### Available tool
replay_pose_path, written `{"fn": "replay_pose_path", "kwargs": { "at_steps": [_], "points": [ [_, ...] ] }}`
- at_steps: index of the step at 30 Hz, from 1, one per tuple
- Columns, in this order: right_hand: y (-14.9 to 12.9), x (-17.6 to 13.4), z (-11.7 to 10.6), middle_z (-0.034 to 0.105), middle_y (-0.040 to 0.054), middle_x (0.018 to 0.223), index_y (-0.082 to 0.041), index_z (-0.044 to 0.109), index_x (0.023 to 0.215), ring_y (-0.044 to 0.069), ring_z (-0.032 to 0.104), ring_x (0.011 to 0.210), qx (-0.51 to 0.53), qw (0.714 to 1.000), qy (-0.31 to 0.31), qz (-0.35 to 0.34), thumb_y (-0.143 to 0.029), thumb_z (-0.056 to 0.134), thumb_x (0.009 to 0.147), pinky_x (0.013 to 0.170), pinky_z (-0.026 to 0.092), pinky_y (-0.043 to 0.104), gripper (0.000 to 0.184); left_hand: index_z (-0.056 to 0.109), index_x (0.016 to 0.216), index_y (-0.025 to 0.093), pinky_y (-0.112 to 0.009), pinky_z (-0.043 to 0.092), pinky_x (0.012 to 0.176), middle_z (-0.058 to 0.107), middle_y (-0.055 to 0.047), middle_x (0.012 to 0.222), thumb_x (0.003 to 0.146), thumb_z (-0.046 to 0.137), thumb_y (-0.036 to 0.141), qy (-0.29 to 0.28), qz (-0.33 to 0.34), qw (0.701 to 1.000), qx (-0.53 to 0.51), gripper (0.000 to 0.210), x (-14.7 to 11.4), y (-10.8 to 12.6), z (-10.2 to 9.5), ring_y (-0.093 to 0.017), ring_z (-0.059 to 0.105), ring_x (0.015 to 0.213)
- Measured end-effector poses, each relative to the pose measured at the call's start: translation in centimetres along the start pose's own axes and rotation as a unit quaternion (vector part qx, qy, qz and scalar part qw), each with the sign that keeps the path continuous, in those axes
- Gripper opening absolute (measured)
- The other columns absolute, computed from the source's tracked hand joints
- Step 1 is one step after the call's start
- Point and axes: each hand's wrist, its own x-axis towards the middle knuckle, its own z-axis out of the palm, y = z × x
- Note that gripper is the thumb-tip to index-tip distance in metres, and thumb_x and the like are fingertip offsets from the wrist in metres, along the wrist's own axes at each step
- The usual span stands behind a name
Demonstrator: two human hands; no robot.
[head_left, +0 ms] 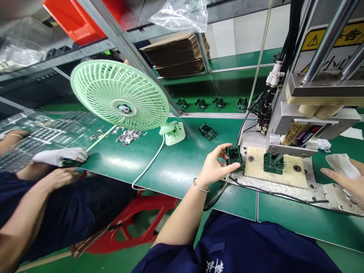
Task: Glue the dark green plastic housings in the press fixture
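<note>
My left hand pinches a small dark green plastic part with block-like details, between thumb and fingers, just left of the press fixture. A similar green part sits on the cream fixture plate, under the head of the press. At the right edge is my right hand, thumb stretched out, beside a metal bracket. White material covers or lies against its fingers; I cannot tell which. The hand is partly cut off by the frame.
One loose green part lies on the green bench; several stand in a row behind. A green fan stands left, near small metal pieces. A co-worker's gloved hand is further left. Black cables cross the fixture's front.
</note>
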Motion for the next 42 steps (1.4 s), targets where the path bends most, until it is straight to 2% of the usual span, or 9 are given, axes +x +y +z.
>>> {"fn": "replay_pose_path", "kwargs": {
  "at_steps": [2,4,8,15,22,28,33,42],
  "points": [
    [0.2,0.2,0.0,0.074,0.0093,0.107,-0.025,0.066,0.131,0.034,0.066,0.088,-0.010,1.000,0.012,-0.014,-0.086,0.073,0.045,0.067,0.052,0.044,0.106,0.063,0.131,0.018,-0.032,0.055,0.079,0.064,-0.004,0.089,0.072,0.085,0.049,-0.002,-0.001,1.000,0.001,0.070,0.0,-0.1,0.1,-0.019,0.061,0.084],
    [0.3,0.4,0.1,0.074,0.0091,0.107,-0.025,0.067,0.128,0.034,0.066,0.087,-0.015,1.000,0.019,-0.020,-0.085,0.073,0.046,0.070,0.052,0.045,0.102,0.062,0.132,0.019,-0.032,0.055,0.080,0.064,-0.004,0.089,0.072,0.085,0.049,-0.003,0.000,1.000,0.000,0.071,0.0,-0.3,0.1,-0.018,0.061,0.084],
    [0.0,0.4,0.1,0.074,0.0064,0.094,-0.028,0.071,0.117,0.034,0.066,0.082,-0.017,0.999,0.015,-0.030,-0.084,0.071,0.045,0.069,0.051,0.045,0.091,0.063,0.131,0.019,-0.032,0.055,0.081,0.063,-0.003,0.088,0.071,0.086,0.049,0.000,0.007,1.000,-0.007,0.071,0.1,-0.4,0.2,-0.018,0.061,0.084],
    [-1.0,-0.6,0.0,0.071,0.0044,0.080,-0.028,0.070,0.121,0.031,0.063,0.068,-0.003,1.000,0.005,-0.006,-0.083,0.071,0.041,0.063,0.048,0.044,0.097,0.063,0.129,0.019,-0.031,0.054,0.076,0.063,-0.003,0.086,0.071,0.086,0.049,0.003,0.007,1.000,-0.002,0.069,0.1,-0.1,0.0,-0.018,0.061,0.082],
    [-0.9,-0.5,0.1,0.073,0.0068,0.093,-0.025,0.070,0.124,0.031,0.064,0.076,-0.015,0.999,0.014,-0.028,-0.083,0.068,0.044,0.067,0.048,0.044,0.098,0.063,0.128,0.020,-0.033,0.056,0.081,0.064,-0.003,0.089,0.071,0.086,0.047,0.008,0.013,1.000,0.003,0.068,0.1,-0.2,0.0,-0.017,0.061,0.082],
    [-0.8,-0.4,0.3,0.074,0.0060,0.100,-0.027,0.072,0.119,0.032,0.064,0.083,-0.013,0.999,0.015,-0.038,-0.082,0.069,0.044,0.070,0.049,0.044,0.093,0.063,0.128,0.020,-0.033,0.055,0.080,0.064,-0.003,0.088,0.070,0.087,0.048,0.008,0.012,1.000,0.002,0.069,0.1,-0.4,0.0,-0.017,0.060,0.081],
    [-0.2,-0.2,0.5,0.073,0.0064,0.108,-0.029,0.070,0.125,0.032,0.066,0.084,-0.009,0.999,0.016,-0.031,-0.082,0.071,0.048,0.071,0.049,0.045,0.094,0.063,0.128,0.020,-0.032,0.055,0.079,0.064,-0.003,0.089,0.070,0.087,0.048,0.007,0.013,1.000,0.002,0.068,0.0,-0.3,0.0,-0.017,0.060,0.081],
    [-0.5,-0.4,0.3,0.074,0.0092,0.108,-0.026,0.071,0.122,0.035,0.066,0.085,-0.006,0.999,0.020,-0.036,-0.081,0.071,0.046,0.072,0.050,0.047,0.094,0.064,0.128,0.020,-0.030,0.055,0.074,0.064,-0.003,0.088,0.070,0.087,0.049,0.007,0.012,1.000,0.000,0.068,0.0,-0.3,0.0,-0.017,0.060,0.081]
  ]
}}
